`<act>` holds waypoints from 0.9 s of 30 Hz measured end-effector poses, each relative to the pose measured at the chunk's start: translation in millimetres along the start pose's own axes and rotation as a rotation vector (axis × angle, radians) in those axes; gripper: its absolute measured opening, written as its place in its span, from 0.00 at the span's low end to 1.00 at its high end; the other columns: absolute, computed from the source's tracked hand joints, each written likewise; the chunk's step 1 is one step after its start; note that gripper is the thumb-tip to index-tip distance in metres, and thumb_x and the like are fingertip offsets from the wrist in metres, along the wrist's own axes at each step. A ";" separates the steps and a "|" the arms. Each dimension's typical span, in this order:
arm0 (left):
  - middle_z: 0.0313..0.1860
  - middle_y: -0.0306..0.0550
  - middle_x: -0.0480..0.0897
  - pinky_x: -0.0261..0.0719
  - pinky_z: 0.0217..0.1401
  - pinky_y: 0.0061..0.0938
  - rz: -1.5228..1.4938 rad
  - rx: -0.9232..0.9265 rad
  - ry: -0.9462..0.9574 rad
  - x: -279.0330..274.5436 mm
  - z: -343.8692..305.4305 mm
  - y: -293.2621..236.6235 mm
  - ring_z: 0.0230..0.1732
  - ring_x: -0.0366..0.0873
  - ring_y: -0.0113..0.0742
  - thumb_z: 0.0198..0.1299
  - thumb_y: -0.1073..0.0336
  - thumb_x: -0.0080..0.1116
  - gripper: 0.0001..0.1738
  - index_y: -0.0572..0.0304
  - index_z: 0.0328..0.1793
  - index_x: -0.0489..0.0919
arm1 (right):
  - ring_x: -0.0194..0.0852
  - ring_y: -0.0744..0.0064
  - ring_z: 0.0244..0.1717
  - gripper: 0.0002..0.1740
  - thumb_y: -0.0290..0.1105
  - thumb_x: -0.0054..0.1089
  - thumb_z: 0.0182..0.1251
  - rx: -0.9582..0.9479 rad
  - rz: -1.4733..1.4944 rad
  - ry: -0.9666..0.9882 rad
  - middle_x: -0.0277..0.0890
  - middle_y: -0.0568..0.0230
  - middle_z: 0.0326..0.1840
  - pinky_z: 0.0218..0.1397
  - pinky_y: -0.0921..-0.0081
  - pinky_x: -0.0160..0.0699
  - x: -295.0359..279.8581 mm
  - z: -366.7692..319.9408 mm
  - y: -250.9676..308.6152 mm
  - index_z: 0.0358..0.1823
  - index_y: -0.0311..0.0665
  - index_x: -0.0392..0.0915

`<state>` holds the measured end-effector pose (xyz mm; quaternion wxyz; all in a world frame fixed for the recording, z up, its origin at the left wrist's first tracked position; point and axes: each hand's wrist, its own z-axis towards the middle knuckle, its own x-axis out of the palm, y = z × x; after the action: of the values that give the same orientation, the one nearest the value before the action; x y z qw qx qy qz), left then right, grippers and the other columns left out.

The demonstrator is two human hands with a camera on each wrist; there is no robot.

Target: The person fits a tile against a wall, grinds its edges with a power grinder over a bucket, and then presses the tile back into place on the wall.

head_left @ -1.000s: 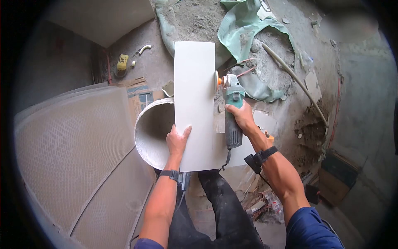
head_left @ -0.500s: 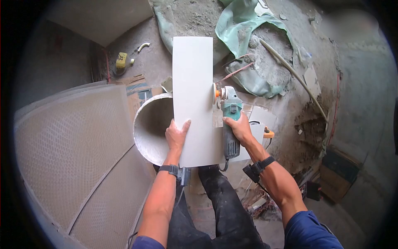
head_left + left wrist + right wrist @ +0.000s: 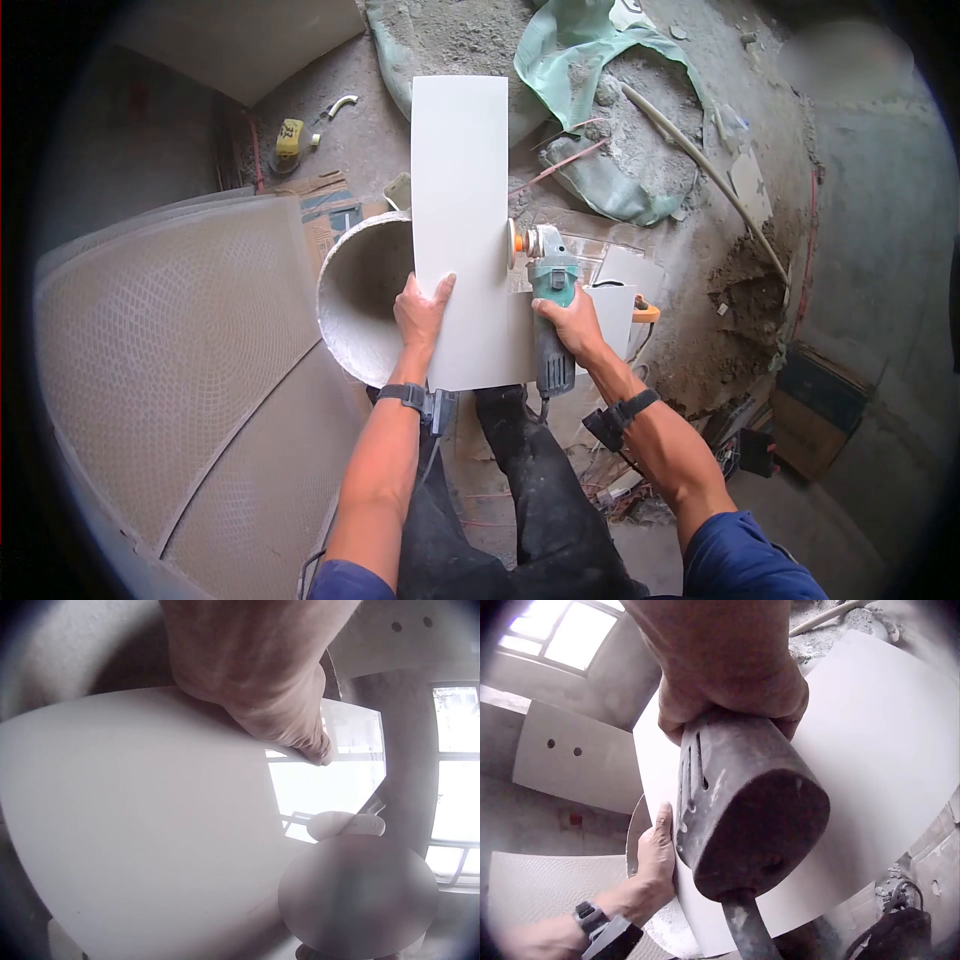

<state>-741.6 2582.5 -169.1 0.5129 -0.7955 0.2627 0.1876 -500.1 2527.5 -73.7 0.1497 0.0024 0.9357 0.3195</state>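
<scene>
A long white tile (image 3: 462,200) stretches away from the person's legs, its left side overlapping a round white-crusted drum (image 3: 335,330). My left hand (image 3: 421,312) grips the tile's left edge, thumb on the top face and the other fingers hidden beneath. In my right hand (image 3: 570,322) is a green and grey angle grinder (image 3: 553,280), held round its body. The grinder's disc (image 3: 512,243), with an orange hub, stands on edge right at the tile's right edge. The right wrist view shows the grinder's vented rear end (image 3: 742,802) and its cord below the hand.
Large ridged-backed tiles (image 3: 180,350) lean at the left. Ahead lie green sacking (image 3: 560,70), rubble and a long pale pipe (image 3: 700,175). A yellow container (image 3: 289,140) sits at the far left. Another white tile piece (image 3: 612,310) and an orange-handled tool (image 3: 646,312) lie beyond the right hand.
The grinder has moved down along the tile's right edge, toward the person. The tile and left hand appear slightly higher in the view, with the left hand's grip unchanged.
</scene>
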 end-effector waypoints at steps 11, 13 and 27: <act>0.33 0.65 0.86 0.82 0.41 0.48 0.007 -0.026 0.015 -0.3 1.7 0.4 0.38 0.85 0.65 0.56 0.32 0.65 0.38 0.68 0.42 0.80 | 0.73 0.74 0.36 0.22 0.39 0.69 0.55 -0.129 0.030 -0.043 0.79 0.64 0.37 0.44 0.72 0.75 -8.3 71.4 48.0 0.45 0.31 0.78; 0.33 0.65 0.86 0.82 0.40 0.48 0.017 -0.027 0.018 -0.8 0.5 1.1 0.38 0.85 0.65 0.56 0.32 0.65 0.38 0.68 0.42 0.80 | 0.72 0.75 0.36 0.22 0.40 0.68 0.55 -0.134 0.027 -0.068 0.79 0.64 0.37 0.44 0.72 0.75 -8.2 77.3 57.7 0.45 0.31 0.77; 0.32 0.66 0.85 0.82 0.39 0.49 -0.016 -0.008 0.003 0.3 -0.8 1.1 0.36 0.85 0.65 0.57 0.34 0.66 0.37 0.69 0.40 0.80 | 0.70 0.77 0.36 0.21 0.40 0.66 0.58 -0.151 0.002 -0.016 0.75 0.68 0.38 0.43 0.74 0.74 -10.5 81.4 54.8 0.46 0.33 0.76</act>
<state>-742.0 2581.3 -169.7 0.5107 -0.7999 0.2563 0.1835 -472.1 2618.7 -99.2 0.1567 -0.0053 0.9078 0.3891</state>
